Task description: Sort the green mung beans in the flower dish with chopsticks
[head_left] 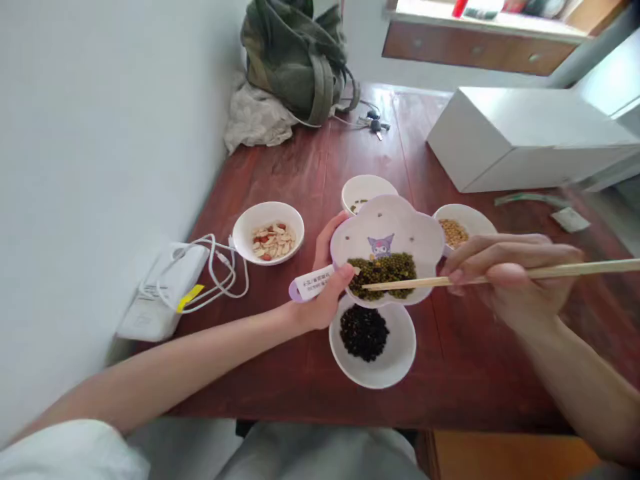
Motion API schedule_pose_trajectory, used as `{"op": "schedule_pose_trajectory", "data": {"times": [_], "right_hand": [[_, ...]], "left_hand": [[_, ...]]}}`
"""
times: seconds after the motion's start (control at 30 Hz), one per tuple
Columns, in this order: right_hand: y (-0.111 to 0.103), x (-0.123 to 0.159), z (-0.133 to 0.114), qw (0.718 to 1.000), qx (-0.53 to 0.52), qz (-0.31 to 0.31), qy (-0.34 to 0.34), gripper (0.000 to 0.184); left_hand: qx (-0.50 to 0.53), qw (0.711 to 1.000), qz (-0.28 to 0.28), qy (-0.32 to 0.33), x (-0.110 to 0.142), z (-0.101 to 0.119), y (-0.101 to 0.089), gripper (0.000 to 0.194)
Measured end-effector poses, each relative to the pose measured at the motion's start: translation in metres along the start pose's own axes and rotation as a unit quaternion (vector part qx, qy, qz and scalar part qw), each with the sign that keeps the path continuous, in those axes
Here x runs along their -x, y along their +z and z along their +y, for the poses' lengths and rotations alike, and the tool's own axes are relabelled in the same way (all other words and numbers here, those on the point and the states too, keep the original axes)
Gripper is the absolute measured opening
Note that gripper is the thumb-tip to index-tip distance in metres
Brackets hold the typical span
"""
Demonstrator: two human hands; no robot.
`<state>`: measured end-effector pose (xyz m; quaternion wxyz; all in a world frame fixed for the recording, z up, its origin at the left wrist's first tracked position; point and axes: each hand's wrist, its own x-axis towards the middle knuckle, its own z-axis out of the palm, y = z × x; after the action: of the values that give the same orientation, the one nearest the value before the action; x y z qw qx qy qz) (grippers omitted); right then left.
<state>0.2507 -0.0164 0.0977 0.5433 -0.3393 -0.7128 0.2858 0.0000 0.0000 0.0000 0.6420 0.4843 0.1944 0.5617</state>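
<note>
White plate (417, 233) with purple cartoon

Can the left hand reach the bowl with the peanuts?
Probably yes. The white bowl of peanuts sits close beside the left hand, with nothing between them. But that hand is holding up the flower-shaped dish, so it would likely have to put that down first.

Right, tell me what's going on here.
A person's left hand holds a flower-shaped plate of green mung beans above a white bowl of black seeds. Their right hand holds wooden chopsticks with the tips at the beans. Other white bowls, one of peanuts, sit on a reddish wooden table.
</note>
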Motion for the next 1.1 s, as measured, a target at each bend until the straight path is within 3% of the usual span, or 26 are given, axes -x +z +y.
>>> {"op": "schedule_pose_trajectory", "data": {"times": [0.47,0.6,0.8,1.1], "right_hand": [[-0.007,-0.003,-0.004,0.999,0.040,0.002,0.003,0.041],[-0.003,0.001,-0.003,0.999,0.020,0.030,0.005,0.045],[0.001,0.006,0.000,0.999,0.007,-0.004,0.032,0.043],[0.004,0.006,0.003,0.997,-0.026,0.009,0.069,0.047]], "left_hand": [[0.019,1.000,-0.009,-0.015,-0.001,0.000,0.002,0.085],[0.013,1.000,0.001,-0.019,-0.001,0.002,0.003,0.086],[0.006,1.000,-0.004,-0.030,-0.002,0.006,0.004,0.081],[-0.001,0.999,0.007,-0.044,0.000,0.007,0.004,0.076]]}}
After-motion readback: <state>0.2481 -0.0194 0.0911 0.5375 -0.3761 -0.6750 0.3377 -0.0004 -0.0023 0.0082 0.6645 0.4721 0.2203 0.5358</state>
